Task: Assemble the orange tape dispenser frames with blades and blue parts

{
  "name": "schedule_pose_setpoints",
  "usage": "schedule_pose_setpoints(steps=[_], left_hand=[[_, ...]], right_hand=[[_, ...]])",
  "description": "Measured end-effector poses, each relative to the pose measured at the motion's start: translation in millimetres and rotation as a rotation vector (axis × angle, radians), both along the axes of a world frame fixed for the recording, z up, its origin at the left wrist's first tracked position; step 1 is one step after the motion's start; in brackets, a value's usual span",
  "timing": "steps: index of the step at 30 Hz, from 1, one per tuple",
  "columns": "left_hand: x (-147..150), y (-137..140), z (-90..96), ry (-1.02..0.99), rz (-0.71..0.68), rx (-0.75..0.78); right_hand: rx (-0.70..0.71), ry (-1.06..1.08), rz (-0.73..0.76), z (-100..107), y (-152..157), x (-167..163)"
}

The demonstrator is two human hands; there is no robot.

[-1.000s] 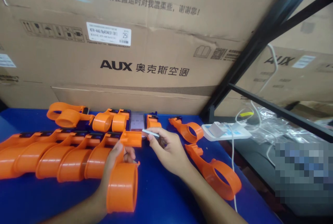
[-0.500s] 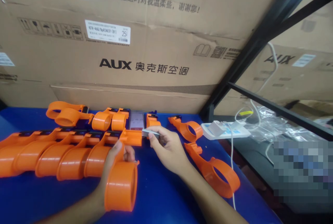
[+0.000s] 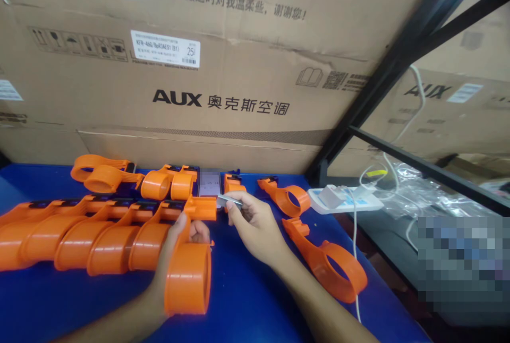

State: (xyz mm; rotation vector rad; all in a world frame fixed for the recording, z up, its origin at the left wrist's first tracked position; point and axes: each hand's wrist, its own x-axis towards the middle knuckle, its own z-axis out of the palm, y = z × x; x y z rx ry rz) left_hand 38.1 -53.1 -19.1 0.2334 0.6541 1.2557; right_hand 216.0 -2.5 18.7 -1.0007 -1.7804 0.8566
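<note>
My left hand (image 3: 175,237) is closed around an orange plastic tape dispenser (image 3: 187,282), its wide ring hanging down and its narrow head pointing right. Between the thumb and fingers of my right hand (image 3: 255,226) is a small flat metal piece (image 3: 229,201). The metal piece is at the right end of the dispenser's head; whether the two touch I cannot tell. To the left lies a row of several orange tape dispensers (image 3: 113,250) with dark parts on their heads. Right of my right arm rests another dispenser (image 3: 338,274), with no dark part visible on it.
More dispensers (image 3: 155,185) lie at the back of the blue table (image 3: 239,300), beside a phone (image 3: 210,181). A white power strip (image 3: 346,199) with cables sits at the right edge. Behind stands a large cardboard box (image 3: 247,136), next to a black metal frame (image 3: 370,77).
The ring of the held dispenser has shifted slightly up and right. The metal piece has tilted a little at the dispenser's head. The phone screen looks different.
</note>
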Motion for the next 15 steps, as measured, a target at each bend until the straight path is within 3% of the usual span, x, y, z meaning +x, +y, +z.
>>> schedule_pose_setpoints(steps=[6, 11, 15], left_hand=[[3.7, -2.9, 3.1, -0.081, 0.071, -0.034], [4.0, -4.1, 5.9, -0.04, -0.016, 0.029], [5.1, -4.6, 2.2, -0.015, -0.007, 0.043]], right_hand=[[-0.028, -0.053, 0.024, -3.4, 1.4, -0.8], [-0.083, -0.044, 0.057, -2.1, 2.3, -1.0], [-0.016, -0.099, 0.036, 4.6, 1.7, 1.1]])
